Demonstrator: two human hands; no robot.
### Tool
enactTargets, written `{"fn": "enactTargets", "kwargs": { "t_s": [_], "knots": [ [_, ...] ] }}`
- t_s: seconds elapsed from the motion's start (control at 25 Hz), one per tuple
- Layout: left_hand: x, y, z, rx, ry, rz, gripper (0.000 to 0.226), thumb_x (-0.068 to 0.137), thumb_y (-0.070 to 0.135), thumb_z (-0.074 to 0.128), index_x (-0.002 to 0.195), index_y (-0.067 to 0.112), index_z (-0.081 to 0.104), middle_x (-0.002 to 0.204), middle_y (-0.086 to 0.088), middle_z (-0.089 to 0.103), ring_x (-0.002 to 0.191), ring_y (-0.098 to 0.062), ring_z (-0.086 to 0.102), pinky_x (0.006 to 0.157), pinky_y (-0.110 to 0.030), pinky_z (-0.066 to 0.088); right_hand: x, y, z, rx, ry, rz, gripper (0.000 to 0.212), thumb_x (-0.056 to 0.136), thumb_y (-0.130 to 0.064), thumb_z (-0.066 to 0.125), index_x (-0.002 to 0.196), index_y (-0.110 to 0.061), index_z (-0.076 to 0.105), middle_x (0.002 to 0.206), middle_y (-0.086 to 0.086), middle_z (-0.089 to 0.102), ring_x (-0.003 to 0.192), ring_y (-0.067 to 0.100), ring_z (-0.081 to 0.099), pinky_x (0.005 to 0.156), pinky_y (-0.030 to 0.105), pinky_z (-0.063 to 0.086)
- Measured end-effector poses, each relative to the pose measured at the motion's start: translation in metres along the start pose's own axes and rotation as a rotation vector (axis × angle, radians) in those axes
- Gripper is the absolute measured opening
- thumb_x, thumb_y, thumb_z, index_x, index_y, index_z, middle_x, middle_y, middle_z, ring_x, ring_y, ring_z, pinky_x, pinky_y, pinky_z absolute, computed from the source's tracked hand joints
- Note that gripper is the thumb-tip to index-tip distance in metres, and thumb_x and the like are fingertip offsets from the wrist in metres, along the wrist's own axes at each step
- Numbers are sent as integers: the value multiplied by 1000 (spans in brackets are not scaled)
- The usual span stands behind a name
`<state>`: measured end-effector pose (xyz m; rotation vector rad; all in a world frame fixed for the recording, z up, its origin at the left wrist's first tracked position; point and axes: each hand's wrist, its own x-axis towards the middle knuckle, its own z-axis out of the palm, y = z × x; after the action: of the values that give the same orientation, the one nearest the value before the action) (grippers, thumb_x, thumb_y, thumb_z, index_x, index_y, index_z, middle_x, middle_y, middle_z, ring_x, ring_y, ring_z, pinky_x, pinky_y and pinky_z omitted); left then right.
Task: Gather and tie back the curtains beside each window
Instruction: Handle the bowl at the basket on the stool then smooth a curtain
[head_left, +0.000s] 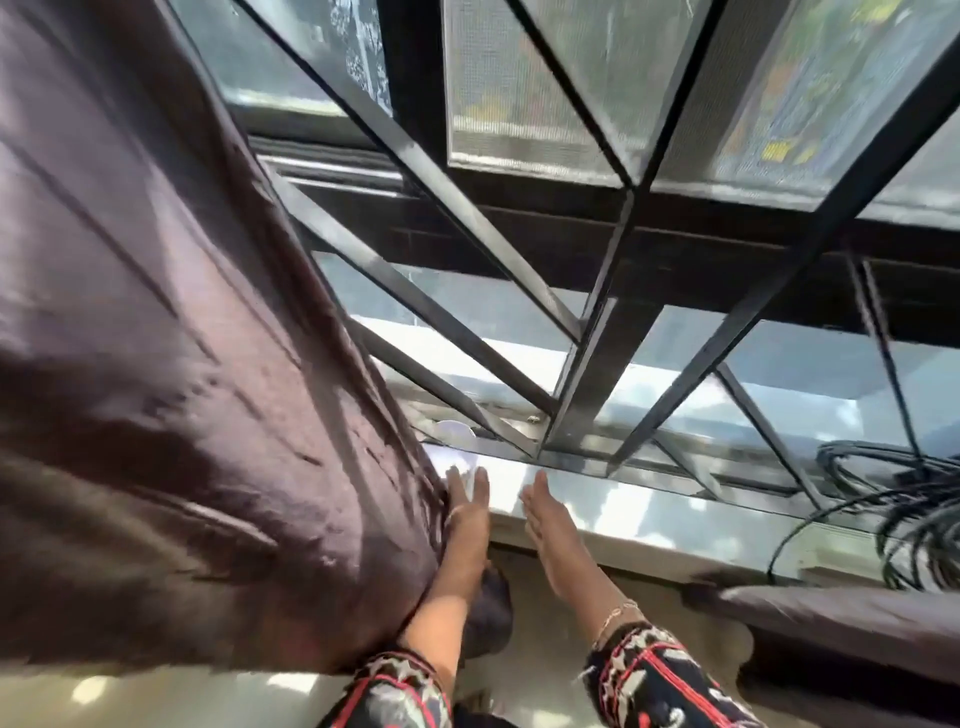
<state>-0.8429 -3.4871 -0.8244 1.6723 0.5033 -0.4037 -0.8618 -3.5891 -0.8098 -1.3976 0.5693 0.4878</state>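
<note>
A dark purple-brown curtain (171, 364) fills the left half of the view and hangs down past the window sill (649, 509). My left hand (467, 514) lies flat against the curtain's right edge with its fingers straight, reaching toward the sill. My right hand (545, 525) is stretched out beside it, fingers straight, over the sill and apart from the curtain. Neither hand holds anything. No tie-back is in view.
A black metal window grille (587, 312) with diagonal bars covers the window behind the sill. A bundle of black cables (904, 509) lies on the sill at the right. A dark cushioned surface (841, 629) sits at lower right.
</note>
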Motion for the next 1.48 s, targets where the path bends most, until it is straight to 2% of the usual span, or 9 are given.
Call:
{"fn": "enactTargets", "kwargs": {
  "t_s": [0.24,0.4,0.68,0.84,1.0,1.12,1.24,1.32,1.48],
  "knots": [
    [97,-52,-2,-262,229,8,60,96,46,29,142,6,26,150,-20,26,136,-31,30,115,-48,18,95,49,12,63,-44,-48,86,81,-66,23,146,-10,21,153,6,23,140,19,23,115,35,15],
    [151,-65,-17,-296,406,-1,54,100,36,26,134,-4,37,142,-22,39,132,-31,36,114,-41,23,141,62,29,240,-42,-78,73,92,-56,22,147,-10,15,155,5,15,142,16,17,115,32,14],
    [184,-66,-27,-324,302,-47,67,96,53,18,140,6,37,146,-15,38,134,-30,36,113,-41,27,173,56,43,338,-97,-104,76,91,-57,19,148,-8,8,156,7,8,143,18,13,116,30,14],
    [152,-74,-23,-403,301,-22,70,96,50,22,131,-7,44,135,-27,46,122,-31,48,104,-37,38,146,65,34,298,-98,-103,74,89,-60,21,145,-11,24,151,1,26,137,14,27,112,29,20],
    [97,-90,-24,-329,250,-98,66,97,51,19,139,3,36,145,-14,38,134,-27,36,114,-42,26,92,74,25,301,-108,-35,71,84,-64,25,139,-20,32,129,-10,41,118,5,39,102,22,26],
    [54,-87,-28,-295,198,-208,66,95,54,23,140,7,35,146,-13,37,135,-29,36,112,-45,29,44,69,15,267,-98,-25,61,76,-67,29,115,-25,52,128,-7,47,116,7,45,100,23,31],
    [-5,-64,-22,-374,285,-213,62,93,52,36,129,4,48,139,-21,44,125,-39,43,109,-52,31,-7,53,6,282,-52,-6,69,73,-63,32,123,-19,50,126,-3,49,127,15,41,102,26,30],
    [-47,-38,-23,-379,270,-177,47,93,49,36,120,13,51,132,-6,49,122,-25,45,107,-42,32,-43,35,1,279,-28,-5,77,74,-63,32,132,-13,44,132,-1,47,133,18,37,105,29,28],
    [-121,6,-29,-421,327,-269,46,97,36,41,130,4,48,137,-12,48,127,-27,43,110,-41,30,-115,2,-4,227,-23,-40,70,73,-62,35,123,-15,51,130,1,52,121,14,47,100,27,34]
  ]
}}
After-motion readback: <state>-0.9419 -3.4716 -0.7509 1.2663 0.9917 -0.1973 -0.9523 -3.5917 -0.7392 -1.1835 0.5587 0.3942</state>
